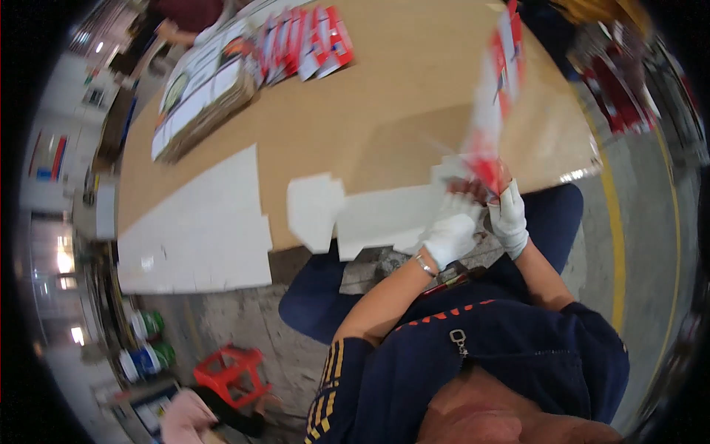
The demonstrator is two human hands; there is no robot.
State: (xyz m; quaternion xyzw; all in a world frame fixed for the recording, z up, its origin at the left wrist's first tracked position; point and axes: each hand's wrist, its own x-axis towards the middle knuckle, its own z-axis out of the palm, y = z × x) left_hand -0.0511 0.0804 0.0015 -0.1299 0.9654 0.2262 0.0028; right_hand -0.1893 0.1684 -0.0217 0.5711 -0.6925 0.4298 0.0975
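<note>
Both my hands wear white gloves and meet at the near edge of a tan table [384, 89]. My left hand [452, 235] and my right hand [509, 216] together grip the lower end of a flat red and white printed carton [494, 96]. The carton is blurred and stands up and away from me over the table. A flat white die-cut carton blank [384, 214] lies on the table right under my left hand, overhanging the edge.
A larger white sheet [200, 229] lies at the table's left. Fanned red and white cartons [310, 41] and a stack of flat boards [203, 103] sit at the far end, near another person [181, 18]. A red stool [231, 374] stands on the floor.
</note>
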